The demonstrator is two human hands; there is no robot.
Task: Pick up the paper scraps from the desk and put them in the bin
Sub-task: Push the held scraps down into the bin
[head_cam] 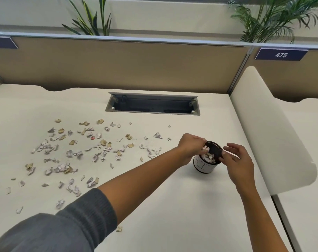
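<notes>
Grey sleeve (67,228) nearest. Beyond, right hand (240,160) relaxed, fingers touching small round black-rimmed white bin (206,167); left hand (192,147) over it, pinching scraps. Further left, dozens of crumpled white and tan paper scraps (72,153) strewn across cream counter (163,206): featherlight, soft, best pinched by fingertips.

The desk (154,206) is carrying many scraps (71,151), lying scattered mostly across its left half. A bin (205,165) is standing upright right of them, near a recessed cable tray (152,104).
</notes>
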